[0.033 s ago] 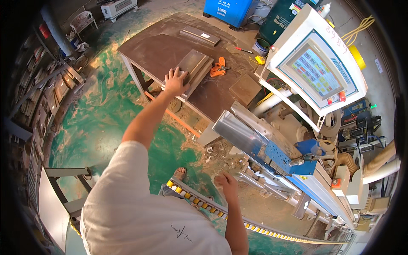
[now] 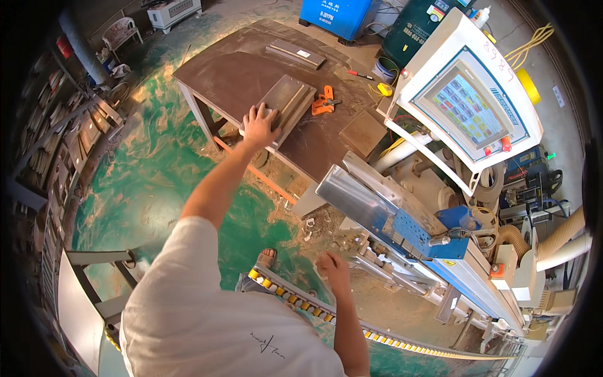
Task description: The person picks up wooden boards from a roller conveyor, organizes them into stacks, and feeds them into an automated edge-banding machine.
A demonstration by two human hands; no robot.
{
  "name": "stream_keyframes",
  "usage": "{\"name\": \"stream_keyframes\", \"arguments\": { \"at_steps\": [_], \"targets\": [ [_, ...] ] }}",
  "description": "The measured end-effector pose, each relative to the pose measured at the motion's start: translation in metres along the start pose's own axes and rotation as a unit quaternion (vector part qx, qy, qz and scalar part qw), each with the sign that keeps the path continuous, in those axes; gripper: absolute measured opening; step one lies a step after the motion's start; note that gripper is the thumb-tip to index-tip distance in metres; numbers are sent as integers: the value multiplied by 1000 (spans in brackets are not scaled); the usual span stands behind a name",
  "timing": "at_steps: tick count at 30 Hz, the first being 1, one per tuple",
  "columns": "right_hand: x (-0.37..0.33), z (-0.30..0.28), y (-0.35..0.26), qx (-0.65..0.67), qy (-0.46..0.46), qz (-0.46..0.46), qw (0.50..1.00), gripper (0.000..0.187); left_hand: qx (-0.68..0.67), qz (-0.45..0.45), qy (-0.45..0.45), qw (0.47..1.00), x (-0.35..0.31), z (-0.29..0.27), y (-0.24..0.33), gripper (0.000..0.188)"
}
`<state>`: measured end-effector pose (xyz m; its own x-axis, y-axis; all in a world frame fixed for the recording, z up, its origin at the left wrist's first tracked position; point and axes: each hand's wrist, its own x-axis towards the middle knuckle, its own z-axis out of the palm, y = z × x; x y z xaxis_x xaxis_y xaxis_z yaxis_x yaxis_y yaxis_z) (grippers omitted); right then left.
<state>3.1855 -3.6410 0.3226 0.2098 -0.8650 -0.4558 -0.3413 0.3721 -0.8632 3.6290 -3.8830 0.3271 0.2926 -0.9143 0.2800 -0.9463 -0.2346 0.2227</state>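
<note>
My left hand (image 2: 259,127) lies with spread fingers on the near end of a small stack of brown boards (image 2: 290,99) at the edge of a brown worktable (image 2: 217,74). Just right of the stack is an orange clamp-like tool (image 2: 323,100). My right hand (image 2: 335,271) hangs low with curled fingers, between a curved roller track (image 2: 295,298) and the machine. Nothing shows in it.
On the right stand a long machine with a metal bed (image 2: 358,195) and a tilted control panel (image 2: 468,103). A tape measure (image 2: 384,89), a red marker (image 2: 360,75), a flat board (image 2: 362,132) and long strips (image 2: 295,53) lie on the table. Racked boards (image 2: 81,138) line the left.
</note>
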Motion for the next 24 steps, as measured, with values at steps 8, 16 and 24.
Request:
{"name": "stream_keyframes", "arguments": {
  "at_steps": [8,16,24],
  "targets": [
    [80,104,-78,212,-50,37,975,47,-219,-12,-2,976,-187,-72,80,82],
    [79,30,-5,107,286,18,952,65,-602,-157,-238,746,-259,-21,182,56],
    [57,-104,44,56,332,136,932,75,-475,-71,-476,737,-234,82,299,43]
  ]
}}
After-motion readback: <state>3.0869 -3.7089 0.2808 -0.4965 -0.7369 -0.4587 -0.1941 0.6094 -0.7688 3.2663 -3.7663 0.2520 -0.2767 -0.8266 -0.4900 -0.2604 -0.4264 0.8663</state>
